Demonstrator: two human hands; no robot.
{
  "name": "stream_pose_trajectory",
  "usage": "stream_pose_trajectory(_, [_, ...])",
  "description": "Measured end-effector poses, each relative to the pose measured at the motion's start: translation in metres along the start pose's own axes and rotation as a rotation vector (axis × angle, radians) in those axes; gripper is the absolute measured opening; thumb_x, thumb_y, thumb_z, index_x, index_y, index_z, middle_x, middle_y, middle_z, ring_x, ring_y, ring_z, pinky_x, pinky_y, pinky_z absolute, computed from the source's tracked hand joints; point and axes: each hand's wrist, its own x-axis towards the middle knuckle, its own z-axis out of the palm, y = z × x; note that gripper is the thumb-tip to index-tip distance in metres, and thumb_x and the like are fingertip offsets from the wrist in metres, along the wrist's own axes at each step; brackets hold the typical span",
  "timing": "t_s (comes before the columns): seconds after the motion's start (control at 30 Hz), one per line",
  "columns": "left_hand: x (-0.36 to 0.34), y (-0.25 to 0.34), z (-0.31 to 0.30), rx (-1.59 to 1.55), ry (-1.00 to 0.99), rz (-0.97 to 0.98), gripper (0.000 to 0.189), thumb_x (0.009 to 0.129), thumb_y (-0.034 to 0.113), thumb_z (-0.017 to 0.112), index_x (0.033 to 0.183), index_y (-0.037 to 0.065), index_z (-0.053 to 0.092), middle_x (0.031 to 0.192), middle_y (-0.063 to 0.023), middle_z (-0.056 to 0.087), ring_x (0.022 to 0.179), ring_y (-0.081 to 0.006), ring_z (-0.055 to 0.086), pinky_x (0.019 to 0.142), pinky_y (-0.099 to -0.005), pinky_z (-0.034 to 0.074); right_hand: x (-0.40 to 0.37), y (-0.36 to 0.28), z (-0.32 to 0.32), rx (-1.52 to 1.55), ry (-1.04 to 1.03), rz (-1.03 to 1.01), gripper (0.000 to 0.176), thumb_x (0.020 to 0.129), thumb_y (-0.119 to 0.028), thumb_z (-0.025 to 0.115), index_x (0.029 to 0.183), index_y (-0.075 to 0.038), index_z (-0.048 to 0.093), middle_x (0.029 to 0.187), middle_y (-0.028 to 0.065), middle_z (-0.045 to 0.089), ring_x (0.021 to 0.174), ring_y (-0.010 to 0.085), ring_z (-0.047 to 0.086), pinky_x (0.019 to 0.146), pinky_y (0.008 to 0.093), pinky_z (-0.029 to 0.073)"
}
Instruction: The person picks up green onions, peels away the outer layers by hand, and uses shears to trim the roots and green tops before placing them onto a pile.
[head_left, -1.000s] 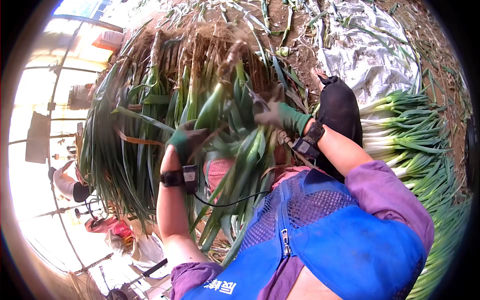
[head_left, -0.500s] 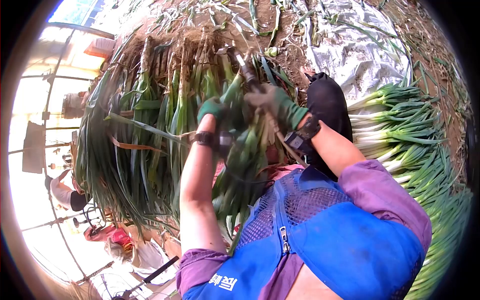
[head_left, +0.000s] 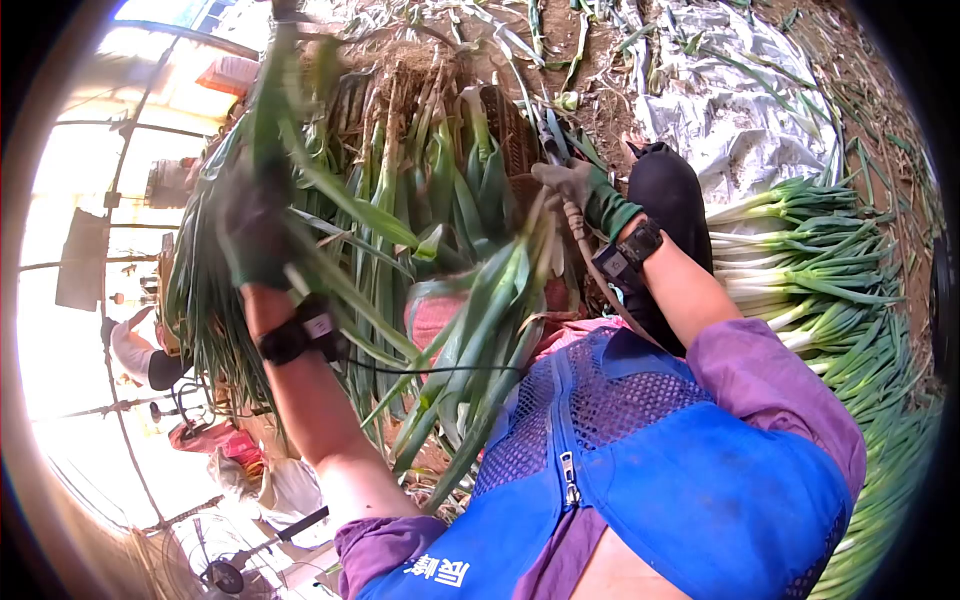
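My left hand (head_left: 258, 220), in a dark green glove, is smeared by motion above the left part of the pile. It is closed round a long green onion (head_left: 345, 200), whose blurred stalk and leaves stick out above and below the hand. My right hand (head_left: 580, 190), gloved in grey and green, grips a nozzle (head_left: 552, 135) with a thin metal tip pointing away from me; its hose (head_left: 590, 250) runs back toward my lap. Before me lies a thick pile of untrimmed green onions (head_left: 385, 190), brown roots at the far end. Loose leaves (head_left: 490, 320) droop over my lap.
Cleaned green onions with white stems (head_left: 780, 270) lie in a long row at my right. Beyond my dark-clad knee (head_left: 660, 190) is a crumpled white sheet (head_left: 740, 110). Leaf scraps litter the soil. Another person (head_left: 145, 350) is at the far left.
My left hand has swung left, away from my right hand, carrying a green onion. My right hand has shifted slightly right and still holds the nozzle.
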Motion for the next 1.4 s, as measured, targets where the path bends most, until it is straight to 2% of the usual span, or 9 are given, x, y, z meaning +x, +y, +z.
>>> stream_pose_trajectory(0.1, [0.006, 0.039, -0.063, -0.046, 0.083, 0.113, 0.047, 0.092, 0.023, 0.063, 0.134, 0.004, 0.056, 0.12, -0.01, 0.066, 0.104, -0.0203, 0.064, 0.092, -0.0325, 0.053, -0.004, 0.003, 0.001, -0.057, -0.062, -0.091, 0.055, 0.104, -0.037, 0.038, 0.129, 0.011, 0.046, 0.1, 0.0193, 0.066, 0.074, 0.024, 0.063, 0.06, 0.0362, 0.054])
stream_pose_trajectory(0.17, [0.014, 0.046, -0.147, 0.964, 0.042, 0.709, 0.041, 0.096, 0.02, 0.058, 0.132, 0.002, 0.057, 0.12, -0.0099, 0.065, 0.106, -0.0209, 0.063, 0.094, -0.0343, 0.052, -0.018, -0.01, 0.01, -0.069, -0.039, -0.067, 0.051, 0.103, -0.032, 0.042, 0.126, 0.013, 0.049, 0.1, 0.019, 0.066, 0.071, 0.0219, 0.062, 0.06, 0.0338, 0.052])
stream_pose_trajectory(0.27, [-0.033, 0.127, -0.199, 0.799, 0.347, 0.151, 0.033, 0.095, 0.016, 0.055, 0.121, -0.003, 0.062, 0.113, -0.0137, 0.066, 0.104, -0.0232, 0.063, 0.09, -0.0353, 0.051, -0.033, -0.019, 0.028, -0.396, 0.046, -0.085, 0.037, 0.097, -0.021, 0.059, 0.115, 0.012, 0.054, 0.097, 0.0148, 0.067, 0.068, 0.0177, 0.061, 0.057, 0.0288, 0.05])
stream_pose_trajectory(0.37, [-0.072, 0.161, -0.213, 0.782, 0.386, 0.39, 0.03, 0.092, 0.015, 0.057, 0.112, -0.006, 0.064, 0.105, -0.015, 0.066, 0.097, -0.0242, 0.064, 0.084, -0.0347, 0.052, -0.039, -0.015, 0.039, -0.492, 0.085, -0.076, 0.041, 0.09, -0.032, 0.07, 0.101, 0.006, 0.058, 0.083, 0.0098, 0.066, 0.067, 0.0153, 0.062, 0.056, 0.0273, 0.049])
stream_pose_trajectory(0.43, [-0.081, 0.161, -0.249, 0.687, 0.224, 0.112, 0.043, 0.1, 0.023, 0.05, 0.131, -0.007, 0.055, 0.118, -0.0154, 0.063, 0.107, -0.0236, 0.061, 0.098, -0.0351, 0.047, -0.024, -0.004, 0.03, -0.735, 0.066, -0.068, 0.046, 0.087, -0.038, 0.072, 0.099, 0.005, 0.06, 0.079, 0.0091, 0.065, 0.066, 0.0152, 0.062, 0.058, 0.0262, 0.049])
stream_pose_trajectory(0.6, [-0.097, 0.136, -0.182, 0.292, -0.017, -0.125, 0.041, 0.098, 0.019, 0.052, 0.129, -0.007, 0.055, 0.116, -0.0152, 0.063, 0.105, -0.0228, 0.061, 0.098, -0.0353, 0.047, -0.018, 0.024, 0.028, -0.777, -0.094, 0.031, 0.054, 0.083, -0.038, 0.076, 0.109, 0.006, 0.058, 0.092, 0.0102, 0.064, 0.07, 0.0168, 0.064, 0.059, 0.028, 0.056])
stream_pose_trajectory(0.97, [-0.138, -0.139, 0.123, -0.207, -0.424, -0.726, 0.032, 0.086, 0.021, 0.072, 0.112, 0.003, 0.069, 0.092, -0.0017, 0.069, 0.079, -0.0091, 0.062, 0.069, -0.0244, 0.05, -0.07, 0.019, 0.063, -1.06, -0.167, 0.11, 0.045, 0.084, -0.043, 0.068, 0.093, 0.001, 0.066, 0.076, 0.0061, 0.063, 0.067, 0.0151, 0.061, 0.061, 0.0306, 0.049])
stream_pose_trajectory(1.37, [-0.146, -0.143, 0.155, -0.111, -0.406, -0.54, 0.037, 0.098, 0.041, 0.053, 0.095, 0.007, 0.067, 0.08, 0.0, 0.061, 0.071, -0.0117, 0.056, 0.063, -0.0285, 0.044, -0.124, 0.013, 0.095, -1.259, -0.276, 0.019, 0.053, 0.078, -0.047, 0.069, 0.102, -0.001, 0.06, 0.087, 0.0219, 0.067, 0.086, 0.0359, 0.067, 0.079, 0.0436, 0.051])
stream_pose_trajectory(1.4, [-0.144, -0.137, 0.158, -0.134, -0.384, -0.742, 0.041, 0.099, 0.043, 0.048, 0.095, 0.006, 0.067, 0.08, -0.0021, 0.061, 0.072, -0.0141, 0.056, 0.065, -0.031, 0.045, -0.128, 0.008, 0.102, -1.301, -0.288, 0.005, 0.055, 0.078, -0.049, 0.067, 0.101, 0.001, 0.06, 0.092, 0.0245, 0.066, 0.091, 0.0359, 0.067, 0.082, 0.0429, 0.05])
